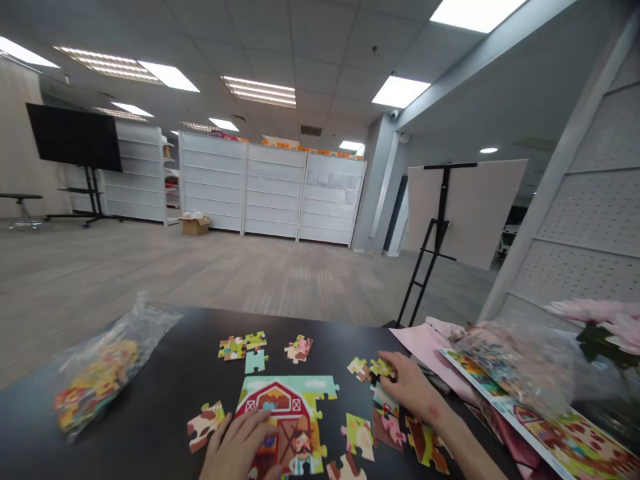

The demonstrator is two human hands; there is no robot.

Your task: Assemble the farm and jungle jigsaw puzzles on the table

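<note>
A partly joined jigsaw puzzle with a red barn and a farmer lies on the dark table. My left hand rests over its lower left, fingers stretched out. To the right, my right hand has its fingers closed on a small green puzzle piece; the fingertips partly cover it. Beside that lies a pale flower piece. Below are a pig piece, a yellow-green piece and a brown-and-green piece. A cow-patterned piece sits left of the puzzle.
Joined pieces and a pink piece lie beyond the puzzle. A clear bag of pieces is at left. At right are another plastic bag, a printed picture sheet and pink flowers. An easel stands behind the table.
</note>
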